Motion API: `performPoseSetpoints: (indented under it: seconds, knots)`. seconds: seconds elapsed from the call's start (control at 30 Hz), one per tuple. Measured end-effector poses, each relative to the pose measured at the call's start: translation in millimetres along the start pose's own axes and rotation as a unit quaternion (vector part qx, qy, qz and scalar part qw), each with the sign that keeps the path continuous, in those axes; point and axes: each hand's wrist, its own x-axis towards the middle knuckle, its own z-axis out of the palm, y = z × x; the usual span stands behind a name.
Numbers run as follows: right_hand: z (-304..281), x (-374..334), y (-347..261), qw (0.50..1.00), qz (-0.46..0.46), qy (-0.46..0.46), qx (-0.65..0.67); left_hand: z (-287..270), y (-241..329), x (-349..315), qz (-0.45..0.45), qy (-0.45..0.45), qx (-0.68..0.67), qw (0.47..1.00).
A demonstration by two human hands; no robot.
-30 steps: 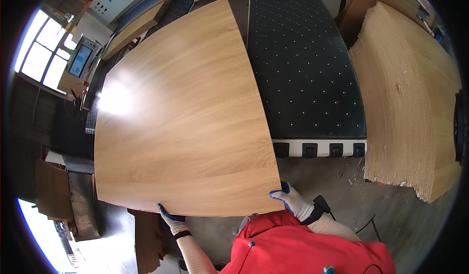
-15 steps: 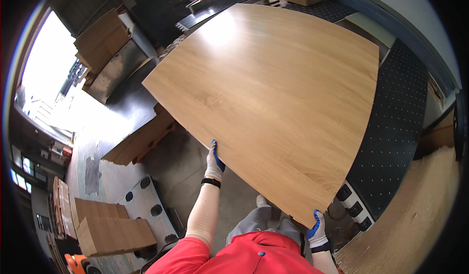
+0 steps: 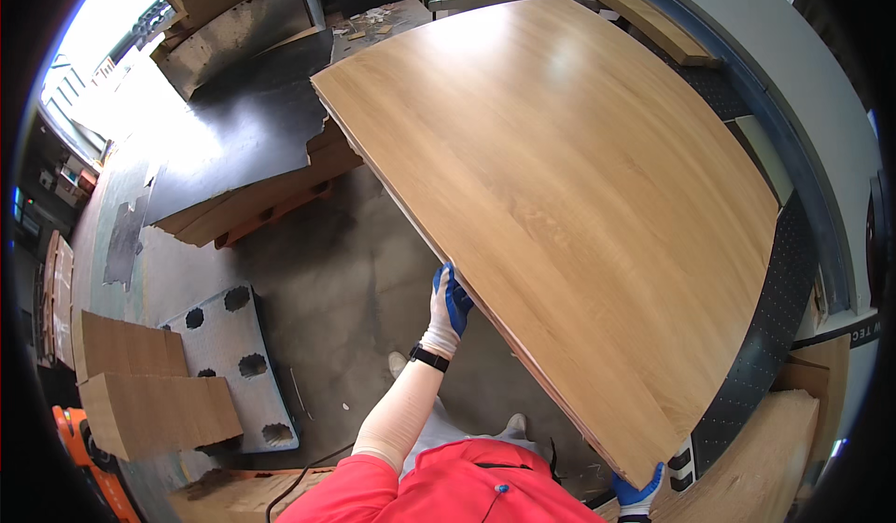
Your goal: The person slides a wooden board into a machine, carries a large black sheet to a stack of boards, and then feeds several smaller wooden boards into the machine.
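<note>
A large light-oak wooden panel (image 3: 560, 206) fills the middle and right of the head view, held up off the floor. My left hand (image 3: 446, 306), in a white and blue glove, grips its near long edge about halfway along. My right hand (image 3: 639, 495), in the same kind of glove, holds the panel's near corner at the bottom right. Only the fingers of that hand show. My red shirt fills the bottom of the view.
A black perforated machine bed (image 3: 775, 327) lies under the panel's right side. On the grey floor lie a dark sheet on a pallet (image 3: 243, 140), a grey block with round holes (image 3: 233, 355) and wooden boards (image 3: 140, 392). More stacked panels (image 3: 243, 10) stand at the back.
The panel has swung further clockwise in view, away from the machine bed, as I turned left. Both hands keep their hold on its near edge.
</note>
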Motion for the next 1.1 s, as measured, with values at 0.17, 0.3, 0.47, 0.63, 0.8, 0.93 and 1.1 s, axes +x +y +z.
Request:
performPoseSetpoints:
  seconds: [0.17, 0.3, 0.47, 0.63, 0.8, 0.93, 1.1]
  knots:
    - [-25, -9, 57, 0.937, -0.254, 0.194, -0.145, -7, 129, 128, -0.011, 0.021, 0.03, 0.999]
    - [145, 35, 102, 0.854, -0.191, 0.294, 0.383, -31, 208, 182, -0.039, 0.043, 0.069, 0.996]
    - [284, 117, 139, 0.878, -0.21, 0.331, 0.276, -50, 315, 275, -0.033, 0.03, 0.017, 0.999]
    - [351, 136, 154, 0.852, -0.239, 0.375, 0.277, -66, 438, 378, 0.017, 0.128, 0.057, 0.99]
    - [484, 179, 165, 0.835, -0.218, 0.396, 0.314, -117, 560, 471, 0.102, 0.176, 0.15, 0.968]
    - [522, 193, 208, 0.846, -0.244, 0.342, 0.328, -127, 615, 559, -0.077, 0.018, 0.249, 0.965]
    - [638, 234, 259, 0.874, -0.266, 0.261, 0.313, -47, 596, 641, -0.305, -0.243, 0.286, 0.875]
